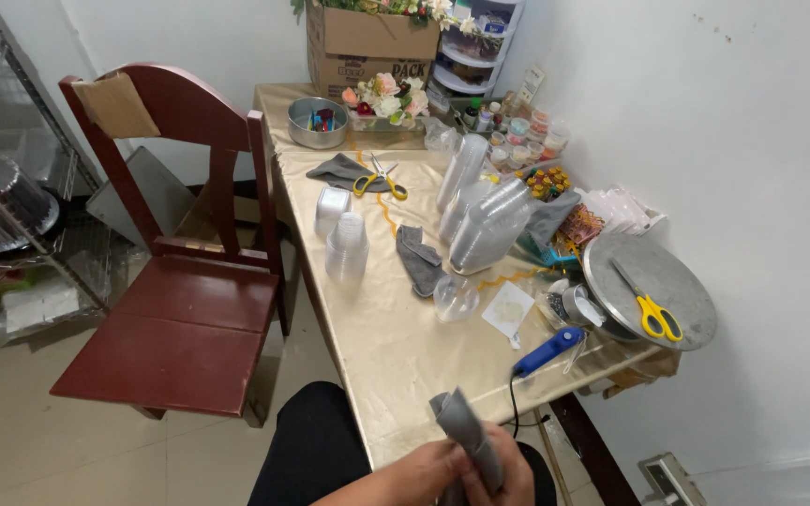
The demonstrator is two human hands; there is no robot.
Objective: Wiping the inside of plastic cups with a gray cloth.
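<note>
Both hands (452,473), partly out of view, apparently grip a soft grey felt strip (466,433).

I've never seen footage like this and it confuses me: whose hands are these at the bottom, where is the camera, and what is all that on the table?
There is one picture, taken by a camera worn on a person's head, looking down. The left hand and right hand at the bottom edge are that person's own; together they hold a folded grey piece of felt.

The table has a shiny beige cover. On it lie stacks of clear plastic cups, more grey felt pieces, yellow-handled scissors, a blue glue gun and a round metal tray with a second pair of scissors on it. Artificial flowers and a cardboard box stand at the far end. A dark red wooden chair stands on the left.
</note>
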